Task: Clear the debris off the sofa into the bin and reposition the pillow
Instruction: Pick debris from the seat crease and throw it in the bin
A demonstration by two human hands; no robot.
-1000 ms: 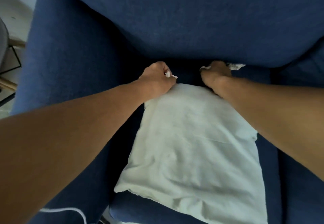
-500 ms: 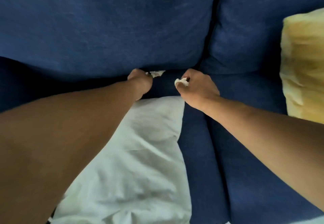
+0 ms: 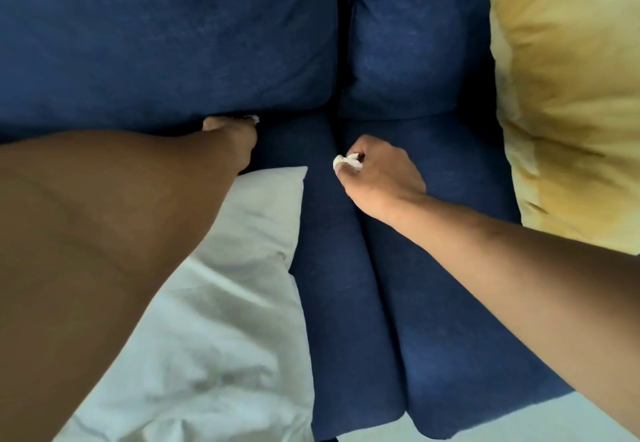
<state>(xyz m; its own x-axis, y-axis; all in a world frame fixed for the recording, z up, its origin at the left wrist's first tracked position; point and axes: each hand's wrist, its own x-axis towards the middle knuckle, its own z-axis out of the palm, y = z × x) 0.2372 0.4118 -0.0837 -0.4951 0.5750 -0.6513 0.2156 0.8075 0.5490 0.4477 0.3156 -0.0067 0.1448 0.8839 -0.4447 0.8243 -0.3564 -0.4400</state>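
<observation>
Two hands, both closed on debris: the right hand (image 3: 381, 178), mid-frame, pinches a white paper scrap (image 3: 346, 162) and has drawn back from the seat crease since a moment ago — that scrap is ready for the bin, which is out of view. The left hand (image 3: 233, 140) is clenched at the crease, a white bit (image 3: 254, 118) showing at its tip. The white pillow (image 3: 225, 303) lies lower left, long axis running lower left to centre, its corner pointing toward the crease. A yellow pillow (image 3: 571, 95) leans upper right on the blue sofa (image 3: 398, 320).
</observation>
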